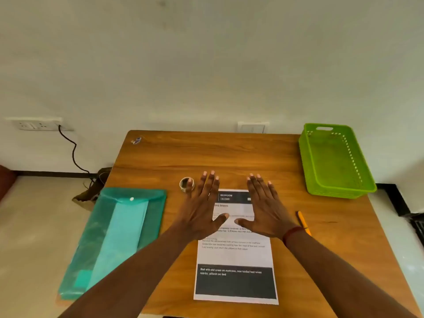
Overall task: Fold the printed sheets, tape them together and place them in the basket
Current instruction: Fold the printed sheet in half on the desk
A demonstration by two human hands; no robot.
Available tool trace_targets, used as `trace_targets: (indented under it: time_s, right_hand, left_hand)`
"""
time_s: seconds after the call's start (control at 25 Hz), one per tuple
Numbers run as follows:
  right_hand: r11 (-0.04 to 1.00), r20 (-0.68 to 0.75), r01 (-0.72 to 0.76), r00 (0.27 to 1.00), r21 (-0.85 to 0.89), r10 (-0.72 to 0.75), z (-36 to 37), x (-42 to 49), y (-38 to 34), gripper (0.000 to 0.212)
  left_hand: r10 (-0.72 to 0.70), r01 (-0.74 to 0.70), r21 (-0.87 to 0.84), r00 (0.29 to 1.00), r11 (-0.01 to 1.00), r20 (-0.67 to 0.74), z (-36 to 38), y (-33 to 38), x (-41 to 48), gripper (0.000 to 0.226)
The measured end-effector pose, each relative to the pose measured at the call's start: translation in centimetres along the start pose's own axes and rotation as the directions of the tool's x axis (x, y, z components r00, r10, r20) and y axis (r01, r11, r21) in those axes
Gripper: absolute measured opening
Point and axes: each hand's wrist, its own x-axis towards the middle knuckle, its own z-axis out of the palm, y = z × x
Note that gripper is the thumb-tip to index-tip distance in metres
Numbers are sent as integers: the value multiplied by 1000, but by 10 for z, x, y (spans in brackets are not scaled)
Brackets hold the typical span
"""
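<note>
A printed sheet lies flat and unfolded on the wooden table, with dark bands at its top and bottom. My left hand is spread flat, fingers straight, over the sheet's upper left part. My right hand is spread the same way over its upper right part. I cannot tell whether the palms touch the paper. A small roll of clear tape stands just left of my left fingertips. The green plastic basket sits empty at the table's far right corner.
A teal translucent folder with a snap button lies at the table's left edge, overhanging it. A yellow pen lies right of my right wrist. A small scrap is at the far left corner. The wall stands close behind the table.
</note>
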Motion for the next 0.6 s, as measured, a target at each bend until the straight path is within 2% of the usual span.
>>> trace_targets:
  time_s: [0.16, 0.44, 0.6]
  right_hand:
    - [996, 52, 35, 998, -77, -31, 30, 9, 8, 121]
    - [991, -3, 110, 994, -76, -110, 52, 14, 21, 120]
    - [994, -23, 96, 995, -60, -98, 57, 12, 23, 122]
  left_hand:
    - [4, -6, 42, 999, 999, 54, 38, -16, 4, 101]
    - [67, -66, 34, 997, 997, -32, 70, -30, 16, 114]
    - [107, -105, 63, 994, 992, -30, 74, -35, 22, 120]
